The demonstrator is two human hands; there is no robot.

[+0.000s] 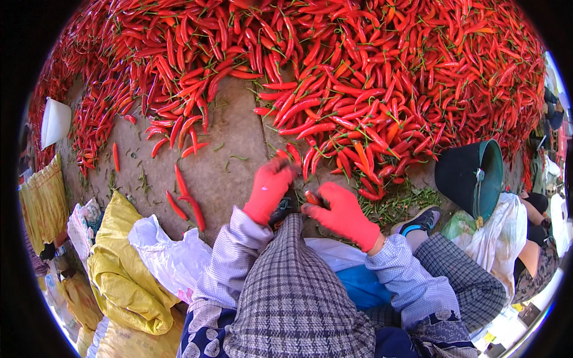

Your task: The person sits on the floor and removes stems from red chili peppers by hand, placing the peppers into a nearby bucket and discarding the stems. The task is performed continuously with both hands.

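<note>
Both my hands wear red-pink gloves and are above the paved floor, at the near edge of a large heap of red chili peppers [367,85]. In my right hand [344,215] a red chili pepper [313,198] is held between thumb and fingers. My left hand [271,188] is beside it, with its fingertips blurred; whether it holds anything cannot be told. Several loose chili peppers [194,210] lie on the floor left of my left hand. Green stems [403,203] are piled beyond my right hand.
A dark green bucket [470,176] lies tilted at the right. A white bucket [56,123] is at the far left, with yellow woven sacks [127,268] and a white plastic bag [172,255] nearer. Another person's bent legs [528,257] show at the right rim.
</note>
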